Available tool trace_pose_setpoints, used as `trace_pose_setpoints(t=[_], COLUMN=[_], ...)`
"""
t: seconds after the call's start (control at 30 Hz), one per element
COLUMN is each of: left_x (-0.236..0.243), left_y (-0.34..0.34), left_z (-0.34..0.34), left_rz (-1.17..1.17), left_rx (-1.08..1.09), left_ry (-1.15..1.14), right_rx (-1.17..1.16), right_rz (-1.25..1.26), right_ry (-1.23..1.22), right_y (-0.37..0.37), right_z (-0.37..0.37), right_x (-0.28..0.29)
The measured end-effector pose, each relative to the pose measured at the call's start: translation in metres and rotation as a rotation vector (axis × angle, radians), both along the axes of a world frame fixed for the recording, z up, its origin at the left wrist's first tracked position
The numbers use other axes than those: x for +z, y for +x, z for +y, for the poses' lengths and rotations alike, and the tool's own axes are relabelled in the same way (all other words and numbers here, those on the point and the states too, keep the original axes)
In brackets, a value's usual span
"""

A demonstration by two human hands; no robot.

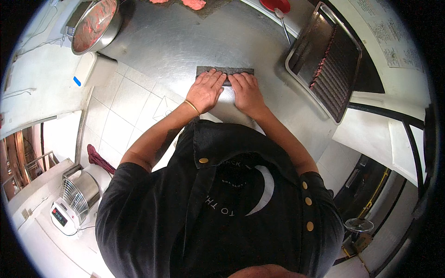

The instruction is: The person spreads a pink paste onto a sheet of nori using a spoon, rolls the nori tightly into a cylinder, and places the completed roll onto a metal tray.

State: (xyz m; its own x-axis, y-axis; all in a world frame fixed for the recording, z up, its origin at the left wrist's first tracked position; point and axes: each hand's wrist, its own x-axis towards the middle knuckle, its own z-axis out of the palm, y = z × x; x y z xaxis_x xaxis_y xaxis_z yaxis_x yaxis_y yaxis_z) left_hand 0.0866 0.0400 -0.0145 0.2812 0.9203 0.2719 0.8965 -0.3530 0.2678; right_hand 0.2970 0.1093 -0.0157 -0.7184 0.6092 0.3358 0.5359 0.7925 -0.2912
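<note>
Near the front edge of the metal table lies a dark, speckled nori sheet (225, 70), its near part rolled up. My left hand (206, 91) presses over the left half of the roll, fingers together and bent down onto it. On the right half, my right hand (247, 92) does the same, its thumb side close to the left hand's. My palms and fingers hide most of the rolled part. More dark sheet (204, 10) lies at the table's far edge, with pink paste (193, 4) on it.
A steel bowl (110, 34) smeared with pink paste stands at the far left. On the right, a metal tray (296, 69) holds several dark rolls (331, 83), some with pink ends. Behind it are a spoon (281, 21) and a red dish (274, 5). A mixer-like machine (76, 201) stands lower left.
</note>
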Motion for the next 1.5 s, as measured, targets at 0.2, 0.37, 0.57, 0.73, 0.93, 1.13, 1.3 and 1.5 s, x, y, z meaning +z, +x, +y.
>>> trace_pose_setpoints(t=[0.2, 0.37, 0.57, 0.73, 0.93, 1.13, 1.3, 1.5], left_x=[0.004, 0.011, 0.014, 0.016, 0.036, 0.037, 0.036, 0.04], left_y=[-0.004, -0.004, -0.015, -0.022, -0.014, -0.008, -0.033, -0.062], left_z=[0.007, 0.012, 0.011, 0.011, 0.02, 0.043, 0.033, 0.021], left_rz=[-0.031, -0.031, -0.016, -0.06, -0.018, -0.023, -0.008, -0.074], left_rx=[0.025, 0.024, 0.029, 0.024, 0.009, -0.026, 0.02, 0.032], left_ry=[-0.039, -0.092, -0.023, -0.036, -0.104, -0.346, -0.326, -0.359], right_rx=[-0.001, 0.052, 0.076, 0.026, 0.06, 0.1, 0.098, 0.084], right_rz=[0.011, -0.039, -0.054, -0.121, -0.124, -0.136, -0.124, -0.166], right_ry=[-0.06, -0.064, -0.08, -0.114, -0.132, -0.22, -0.231, -0.285], right_y=[-0.008, -0.006, -0.001, 0.021, 0.008, -0.003, 0.031, 0.049], right_z=[0.003, 0.012, 0.017, 0.024, 0.023, 0.033, 0.044, 0.046], right_x=[0.018, 0.008, 0.005, 0.01, 0.028, 0.019, 0.014, 0.022])
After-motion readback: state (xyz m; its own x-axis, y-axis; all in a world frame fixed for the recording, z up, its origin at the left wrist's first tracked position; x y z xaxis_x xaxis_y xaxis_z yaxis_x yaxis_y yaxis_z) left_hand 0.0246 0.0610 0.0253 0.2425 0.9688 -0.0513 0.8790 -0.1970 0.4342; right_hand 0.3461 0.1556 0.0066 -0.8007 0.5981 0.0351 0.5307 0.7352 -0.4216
